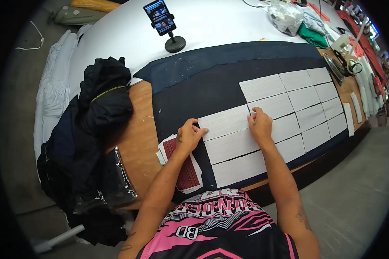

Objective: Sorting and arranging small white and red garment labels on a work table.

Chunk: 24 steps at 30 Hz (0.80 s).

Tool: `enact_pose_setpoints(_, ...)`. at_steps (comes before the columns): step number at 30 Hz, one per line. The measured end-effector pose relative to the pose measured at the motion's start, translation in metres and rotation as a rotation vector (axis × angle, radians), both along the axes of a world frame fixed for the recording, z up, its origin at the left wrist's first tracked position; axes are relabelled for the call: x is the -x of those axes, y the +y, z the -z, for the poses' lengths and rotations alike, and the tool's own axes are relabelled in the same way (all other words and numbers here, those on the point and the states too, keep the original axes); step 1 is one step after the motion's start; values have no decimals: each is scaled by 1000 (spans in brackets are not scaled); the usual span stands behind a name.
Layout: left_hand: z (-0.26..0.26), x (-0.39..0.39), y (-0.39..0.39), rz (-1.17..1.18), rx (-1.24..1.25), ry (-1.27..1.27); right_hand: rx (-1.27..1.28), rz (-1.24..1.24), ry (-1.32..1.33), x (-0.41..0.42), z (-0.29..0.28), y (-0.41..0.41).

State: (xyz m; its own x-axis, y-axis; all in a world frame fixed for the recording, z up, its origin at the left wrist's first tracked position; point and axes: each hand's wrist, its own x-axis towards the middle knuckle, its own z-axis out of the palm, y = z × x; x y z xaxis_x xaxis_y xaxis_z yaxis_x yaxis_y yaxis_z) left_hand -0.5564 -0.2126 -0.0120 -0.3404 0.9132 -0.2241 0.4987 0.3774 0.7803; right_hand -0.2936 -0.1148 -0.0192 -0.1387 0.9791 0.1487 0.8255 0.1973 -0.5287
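Observation:
White rectangular sheets (236,168) lie in rows, edge to edge with thin gaps, on a dark cloth (188,103). My left hand (189,134) pinches the left corner of one sheet (227,121), its thumb on the sheet's left edge. At that sheet's right end is my right hand (260,124), fingers bent together at the seam with the neighbouring sheets; whether they grip an edge cannot be told. Beneath my left forearm lies a fanned stack of red patterned pieces with white borders (189,174).
A phone (160,17) stands on a round-based holder at the back. Dark bundled fabric (107,97) and a dark plastic packet (120,174) lie to the left. At the right are an iron (333,69), white strips (348,119), a clear plastic bag (285,17) and a green cloth (312,35).

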Motion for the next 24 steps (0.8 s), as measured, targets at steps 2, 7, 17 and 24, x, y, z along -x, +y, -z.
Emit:
enact_pose_setpoints(2, -2, 0, -2, -5, 4, 5, 11, -5, -2, -2, 5, 2)
enact_pose_setpoints(7, -1, -2, -4, -22, -12, 2, 8, 1, -6, -1, 8, 2)
enact_pose_setpoints(17, -7, -3, 0, -18, -37, 13, 67, -7, 5, 2, -1, 5)
enact_pose_setpoints(24, 11, -3, -6, -30, -93, 84, 11, -35, 12, 0, 1, 2)
